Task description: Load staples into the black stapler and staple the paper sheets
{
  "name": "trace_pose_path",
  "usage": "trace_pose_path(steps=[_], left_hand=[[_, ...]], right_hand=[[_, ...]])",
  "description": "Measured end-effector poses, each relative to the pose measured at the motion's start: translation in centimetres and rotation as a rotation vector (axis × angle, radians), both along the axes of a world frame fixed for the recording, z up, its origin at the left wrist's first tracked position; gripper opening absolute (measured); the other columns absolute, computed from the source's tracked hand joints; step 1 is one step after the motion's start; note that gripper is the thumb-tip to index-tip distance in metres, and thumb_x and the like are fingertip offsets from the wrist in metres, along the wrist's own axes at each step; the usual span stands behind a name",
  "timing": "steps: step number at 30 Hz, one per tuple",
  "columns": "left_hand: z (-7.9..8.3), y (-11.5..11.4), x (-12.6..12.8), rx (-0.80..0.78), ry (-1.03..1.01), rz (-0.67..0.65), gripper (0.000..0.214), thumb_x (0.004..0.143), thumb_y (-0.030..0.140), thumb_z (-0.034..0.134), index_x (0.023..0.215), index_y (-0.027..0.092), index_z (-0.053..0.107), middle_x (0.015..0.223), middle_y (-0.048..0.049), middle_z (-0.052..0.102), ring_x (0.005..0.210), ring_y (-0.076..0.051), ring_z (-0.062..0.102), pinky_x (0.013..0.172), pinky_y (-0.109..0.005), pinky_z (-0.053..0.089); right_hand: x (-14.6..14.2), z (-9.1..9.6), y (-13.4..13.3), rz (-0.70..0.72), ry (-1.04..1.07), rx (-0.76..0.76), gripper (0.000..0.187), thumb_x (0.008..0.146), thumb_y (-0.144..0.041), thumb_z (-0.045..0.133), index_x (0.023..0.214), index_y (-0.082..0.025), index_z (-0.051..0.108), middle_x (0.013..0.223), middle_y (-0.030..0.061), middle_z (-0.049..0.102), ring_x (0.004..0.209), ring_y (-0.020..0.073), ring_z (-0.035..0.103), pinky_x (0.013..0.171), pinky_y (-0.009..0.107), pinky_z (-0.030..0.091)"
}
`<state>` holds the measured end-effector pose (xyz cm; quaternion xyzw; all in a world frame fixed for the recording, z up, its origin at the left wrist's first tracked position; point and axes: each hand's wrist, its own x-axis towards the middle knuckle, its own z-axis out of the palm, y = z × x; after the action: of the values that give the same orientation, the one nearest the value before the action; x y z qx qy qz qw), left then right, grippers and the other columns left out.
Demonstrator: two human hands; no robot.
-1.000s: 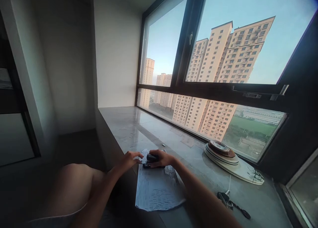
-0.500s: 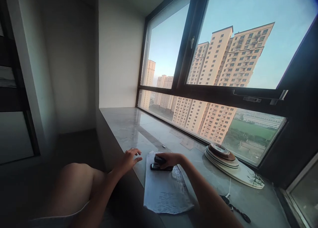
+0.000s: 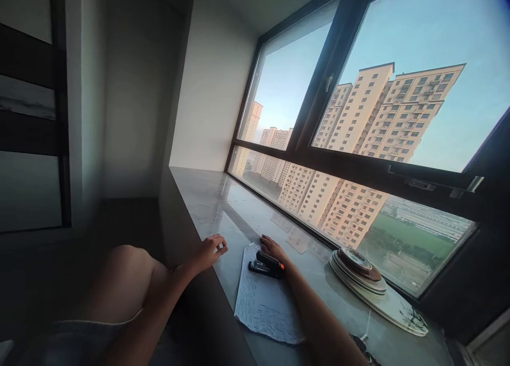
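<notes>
A black stapler point(image 3: 266, 265) with an orange tip lies on the top end of a sheet of paper with handwriting point(image 3: 265, 299) on the marble window sill point(image 3: 211, 201). My right hand point(image 3: 273, 247) rests just beyond the stapler, fingers stretched flat on the sill, holding nothing. My left hand point(image 3: 209, 252) sits at the sill's near edge, left of the paper, fingers loosely bent and empty.
A stack of decorated plates point(image 3: 360, 270) stands on a larger plate point(image 3: 402, 313) to the right, against the dark window frame point(image 3: 358, 167). My bare knee point(image 3: 127, 270) is below the sill on the left. A white wall closes the sill's far end.
My right hand has let go of the stapler and slid past it onto the sill. My left hand has drawn back from the paper. The view has swung to the left.
</notes>
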<state>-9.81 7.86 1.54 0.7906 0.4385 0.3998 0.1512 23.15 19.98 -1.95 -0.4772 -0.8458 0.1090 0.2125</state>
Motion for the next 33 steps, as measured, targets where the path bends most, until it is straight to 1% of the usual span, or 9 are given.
trace_pose_path(steps=[5, 10, 13, 15, 18, 21, 24, 30, 33], left_hand=[[-0.5, 0.6, -0.2, 0.011, 0.0, 0.016, 0.019, 0.094, 0.034, 0.054, 0.085, 0.02, 0.063, 0.097, -0.0038, 0.065, 0.082, -0.016, 0.062, 0.083, -0.029, 0.046], [-1.5, 1.2, -0.1, 0.034, 0.009, 0.111, 0.019, 0.095, 0.029, 0.05, 0.087, 0.02, 0.065, 0.094, -0.0053, 0.066, 0.087, -0.019, 0.061, 0.083, -0.031, 0.046], [-2.3, 1.3, 0.2, 0.039, 0.026, 0.137, 0.022, 0.096, 0.027, 0.046, 0.096, 0.02, 0.067, 0.102, -0.0071, 0.067, 0.098, -0.022, 0.06, 0.09, -0.035, 0.045], [-2.9, 1.2, 0.5, 0.048, 0.068, 0.12, 0.026, 0.096, 0.024, 0.045, 0.108, 0.021, 0.068, 0.114, -0.0076, 0.066, 0.109, -0.023, 0.057, 0.097, -0.038, 0.043], [-3.5, 0.7, 1.0, 0.034, 0.163, 0.098, 0.032, 0.095, 0.022, 0.046, 0.121, 0.024, 0.066, 0.131, -0.0067, 0.061, 0.12, -0.024, 0.052, 0.103, -0.042, 0.039], [-3.7, 0.3, 1.5, 0.013, 0.222, 0.107, 0.031, 0.096, 0.024, 0.047, 0.121, 0.027, 0.067, 0.134, -0.0057, 0.059, 0.123, -0.026, 0.05, 0.104, -0.044, 0.038], [-3.5, -0.1, 1.7, 0.01, 0.232, 0.104, 0.031, 0.098, 0.025, 0.044, 0.118, 0.029, 0.068, 0.132, -0.0057, 0.059, 0.124, -0.026, 0.05, 0.102, -0.044, 0.038], [-3.2, -0.2, 2.2, 0.055, 0.239, 0.14, 0.028, 0.098, 0.029, 0.047, 0.118, 0.028, 0.067, 0.128, -0.006, 0.059, 0.117, -0.026, 0.053, 0.101, -0.043, 0.04], [-3.5, 0.1, 2.1, 0.07, 0.27, 0.146, 0.028, 0.095, 0.027, 0.052, 0.118, 0.03, 0.068, 0.134, -0.0061, 0.056, 0.12, -0.027, 0.051, 0.102, -0.044, 0.039]], right_hand=[[-3.2, 0.5, 1.6, -0.003, -0.121, -0.054, 0.044, 0.099, -0.029, 0.042, 0.142, -0.024, 0.051, 0.158, 0.0106, 0.036, 0.147, 0.0291, 0.03, 0.116, 0.062, 0.021], [-9.2, 0.7, 0.9, 0.139, -0.154, -0.042, 0.045, 0.101, -0.03, 0.041, 0.145, -0.03, 0.046, 0.16, 0.0063, 0.032, 0.149, 0.0257, 0.024, 0.118, 0.059, 0.018], [-11.2, 0.6, -0.1, 0.234, -0.147, 0.002, 0.047, 0.1, -0.031, 0.046, 0.147, -0.029, 0.044, 0.161, 0.0065, 0.028, 0.15, 0.0263, 0.02, 0.119, 0.058, 0.017], [-11.0, 0.3, -0.5, 0.243, -0.119, 0.041, 0.048, 0.099, -0.029, 0.046, 0.147, -0.028, 0.044, 0.161, 0.0074, 0.029, 0.15, 0.0262, 0.022, 0.119, 0.057, 0.02], [-8.7, -0.4, -0.7, 0.225, -0.077, 0.075, 0.045, 0.096, -0.025, 0.048, 0.141, -0.023, 0.05, 0.156, 0.0117, 0.038, 0.146, 0.0266, 0.031, 0.117, 0.053, 0.028], [-5.8, -0.9, -0.5, 0.245, -0.03, 0.115, 0.038, 0.095, -0.024, 0.048, 0.131, -0.016, 0.058, 0.147, 0.0164, 0.05, 0.138, 0.0265, 0.045, 0.113, 0.046, 0.037], [-4.7, -1.0, -0.6, 0.276, 0.026, 0.155, 0.032, 0.098, -0.025, 0.044, 0.121, -0.015, 0.063, 0.138, 0.0164, 0.057, 0.125, 0.0253, 0.057, 0.107, 0.041, 0.045], [-7.8, -0.5, -1.4, 0.328, 0.068, 0.141, 0.027, 0.095, -0.023, 0.047, 0.115, -0.02, 0.065, 0.132, 0.0121, 0.061, 0.124, 0.024, 0.057, 0.107, 0.041, 0.044], [-8.7, 1.1, -2.6, 0.296, 0.236, 0.077, 0.031, 0.098, -0.034, 0.044, 0.117, -0.02, 0.065, 0.13, 0.0117, 0.063, 0.122, 0.0247, 0.058, 0.105, 0.042, 0.045]])
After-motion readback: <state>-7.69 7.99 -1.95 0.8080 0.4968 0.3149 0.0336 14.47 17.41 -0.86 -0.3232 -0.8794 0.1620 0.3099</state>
